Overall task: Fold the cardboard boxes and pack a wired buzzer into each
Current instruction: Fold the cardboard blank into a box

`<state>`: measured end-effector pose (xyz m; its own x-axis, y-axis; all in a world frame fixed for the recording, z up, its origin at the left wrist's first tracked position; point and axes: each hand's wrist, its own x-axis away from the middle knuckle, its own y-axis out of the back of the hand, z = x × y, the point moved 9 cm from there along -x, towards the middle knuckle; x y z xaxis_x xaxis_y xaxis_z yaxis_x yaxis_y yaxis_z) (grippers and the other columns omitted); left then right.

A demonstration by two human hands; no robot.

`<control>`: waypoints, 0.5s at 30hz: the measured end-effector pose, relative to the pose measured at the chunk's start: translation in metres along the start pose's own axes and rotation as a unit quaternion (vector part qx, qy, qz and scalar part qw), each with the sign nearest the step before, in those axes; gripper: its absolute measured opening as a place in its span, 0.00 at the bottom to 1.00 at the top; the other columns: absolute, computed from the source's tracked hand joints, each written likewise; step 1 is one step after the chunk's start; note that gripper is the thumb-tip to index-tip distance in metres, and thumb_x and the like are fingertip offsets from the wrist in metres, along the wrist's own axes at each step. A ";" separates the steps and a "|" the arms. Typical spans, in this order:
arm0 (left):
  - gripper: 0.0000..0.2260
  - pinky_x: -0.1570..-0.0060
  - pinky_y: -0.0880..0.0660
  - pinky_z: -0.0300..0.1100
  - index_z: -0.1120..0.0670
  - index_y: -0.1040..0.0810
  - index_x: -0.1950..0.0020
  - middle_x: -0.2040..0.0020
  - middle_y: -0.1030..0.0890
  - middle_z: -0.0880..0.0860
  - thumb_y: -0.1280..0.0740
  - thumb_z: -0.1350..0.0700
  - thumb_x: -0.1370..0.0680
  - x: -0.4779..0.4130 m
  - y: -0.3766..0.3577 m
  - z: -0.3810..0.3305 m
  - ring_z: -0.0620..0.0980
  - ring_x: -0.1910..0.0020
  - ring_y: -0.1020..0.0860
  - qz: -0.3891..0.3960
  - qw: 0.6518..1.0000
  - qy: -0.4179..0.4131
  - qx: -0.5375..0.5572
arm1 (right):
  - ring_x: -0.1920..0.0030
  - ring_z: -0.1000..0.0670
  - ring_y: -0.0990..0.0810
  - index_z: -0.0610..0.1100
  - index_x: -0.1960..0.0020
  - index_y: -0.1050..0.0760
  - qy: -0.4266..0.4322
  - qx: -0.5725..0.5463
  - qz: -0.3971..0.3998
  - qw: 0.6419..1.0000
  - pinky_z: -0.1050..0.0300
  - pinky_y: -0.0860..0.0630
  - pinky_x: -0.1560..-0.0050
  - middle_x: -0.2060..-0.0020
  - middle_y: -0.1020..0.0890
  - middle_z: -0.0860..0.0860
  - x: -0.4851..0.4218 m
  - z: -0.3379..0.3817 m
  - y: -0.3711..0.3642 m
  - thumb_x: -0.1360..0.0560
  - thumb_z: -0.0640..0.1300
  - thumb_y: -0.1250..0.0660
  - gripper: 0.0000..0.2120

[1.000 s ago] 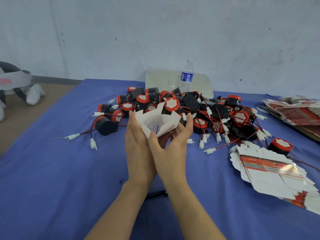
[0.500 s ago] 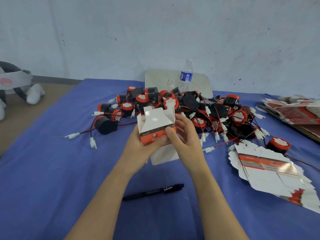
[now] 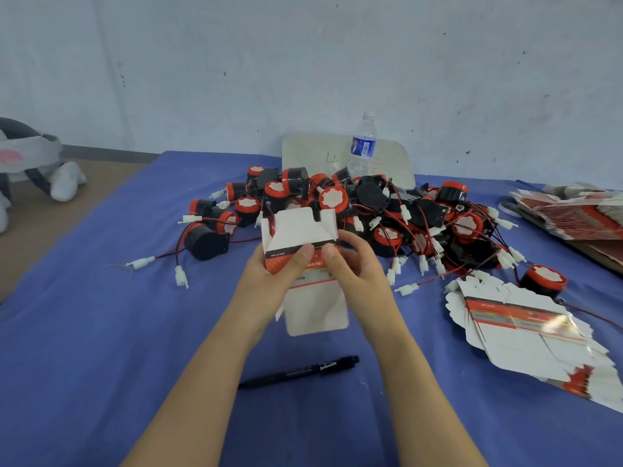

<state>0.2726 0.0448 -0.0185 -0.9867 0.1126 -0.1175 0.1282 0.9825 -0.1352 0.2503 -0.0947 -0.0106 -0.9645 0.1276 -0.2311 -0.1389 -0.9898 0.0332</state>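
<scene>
Box (image 3: 301,230) turned upright, pinched between both hands (image 3: 269,281) (image 3: 360,273)

The cardboard box (image 3: 298,230), splayed before, now stands squared between left hand (image 3: 269,281) and right hand (image 3: 359,269).

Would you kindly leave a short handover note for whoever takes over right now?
Left hand and right hand both grip one box, thumbs on its red front.
The box is opened up; its top flaps stand up and a long flap hangs down, unfolded.
Buzzers lie piled just behind it; flat boxes are stacked to the right.
Done: no closed or packed box in view.
Left: fold this box's flaps, put in a buzzer, close it, repeat.
</scene>
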 end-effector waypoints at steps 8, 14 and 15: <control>0.09 0.54 0.20 0.43 0.46 0.17 0.52 0.52 0.15 0.49 0.31 0.48 0.30 0.003 -0.002 0.014 0.48 0.52 0.17 0.120 0.991 0.064 0.004 | 0.56 0.50 0.17 0.44 0.50 0.24 -0.051 0.043 -0.015 0.998 0.55 0.19 0.54 0.57 0.15 0.49 -0.006 -0.018 0.029 0.26 0.46 0.30 0.08; 0.06 0.62 0.28 0.25 0.45 0.21 0.48 0.58 0.17 0.39 0.33 0.48 0.24 -0.002 0.005 -0.003 0.35 0.57 0.20 0.018 0.988 -0.056 -0.142 | 0.54 0.54 0.20 0.51 0.48 0.28 0.024 0.097 -0.078 0.992 0.66 0.24 0.58 0.54 0.19 0.53 -0.007 -0.007 0.024 0.22 0.45 0.34 0.05; 0.08 0.62 0.28 0.25 0.46 0.22 0.46 0.57 0.18 0.38 0.32 0.48 0.25 -0.002 0.008 -0.010 0.34 0.57 0.21 -0.013 0.986 -0.083 -0.145 | 0.51 0.54 0.20 0.50 0.44 0.28 0.040 0.084 -0.087 0.992 0.66 0.25 0.56 0.51 0.19 0.53 -0.007 -0.003 0.024 0.22 0.45 0.35 0.08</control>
<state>0.2745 0.0541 -0.0098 -0.9562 0.0849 -0.2800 0.0455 0.9885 0.1443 0.2544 -0.1193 -0.0116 -0.9026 0.2841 -0.3235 -0.3445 -0.9273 0.1467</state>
